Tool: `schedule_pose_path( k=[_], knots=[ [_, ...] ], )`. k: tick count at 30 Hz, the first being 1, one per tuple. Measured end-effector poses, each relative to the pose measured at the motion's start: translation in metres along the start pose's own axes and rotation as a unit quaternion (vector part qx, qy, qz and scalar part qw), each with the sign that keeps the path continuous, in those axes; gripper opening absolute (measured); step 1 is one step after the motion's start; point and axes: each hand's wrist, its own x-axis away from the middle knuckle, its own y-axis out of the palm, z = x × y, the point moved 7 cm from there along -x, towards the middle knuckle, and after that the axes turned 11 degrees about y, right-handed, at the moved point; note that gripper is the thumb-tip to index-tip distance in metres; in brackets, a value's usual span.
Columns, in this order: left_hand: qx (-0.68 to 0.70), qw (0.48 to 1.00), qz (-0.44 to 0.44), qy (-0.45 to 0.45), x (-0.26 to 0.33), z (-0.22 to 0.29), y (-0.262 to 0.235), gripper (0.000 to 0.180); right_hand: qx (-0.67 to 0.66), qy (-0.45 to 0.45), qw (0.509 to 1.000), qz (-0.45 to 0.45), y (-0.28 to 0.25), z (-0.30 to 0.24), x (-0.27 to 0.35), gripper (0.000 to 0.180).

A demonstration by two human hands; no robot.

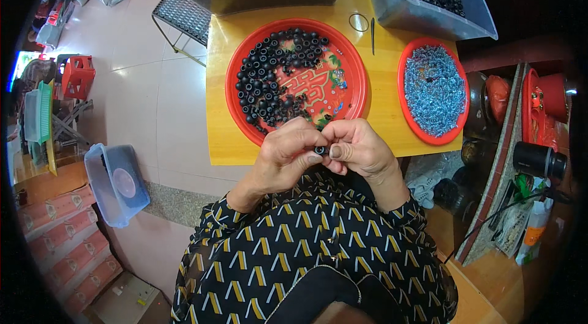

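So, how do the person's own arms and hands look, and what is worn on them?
Both arms are covered by long sleeves of a thin black blouse printed with a repeated pattern of yellow and white angular shapes. The sleeves end at the wrists, so the left hand and the right hand are bare, without gloves. The right thumb nail looks dark. I can see no rings, watch or bracelets.

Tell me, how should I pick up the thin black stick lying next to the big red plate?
Pinch the thin black stick at its middle, coming straight down from above. It lies flat on the yellow table, with bare space along both long sides for your fingertips. Its ends look narrow, so probably harder to grip.
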Motion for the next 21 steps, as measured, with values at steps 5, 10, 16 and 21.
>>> schedule_pose_path(
  k=[5,10,16,21],
  knots=[
    [0.012,0.999,-0.007,0.037,-0.002,0.006,0.002,0.015,0.031,-0.006,0.999,0.006,0.003,0.002,-0.002,0.023],
    [-0.035,0.998,0.025,0.039,0.002,0.0,0.001,0.015,0.053,-0.017,0.998,0.035,0.0,0.004,-0.005,0.019],
    [-0.03,0.997,0.064,-0.022,0.007,-0.008,-0.005,0.026,0.102,0.001,0.991,0.091,-0.004,-0.013,0.0,0.017],
    [-0.138,0.982,0.121,-0.053,0.01,-0.018,-0.047,0.027,0.083,-0.107,0.982,0.135,-0.028,-0.079,0.019,0.016]
  ],
)
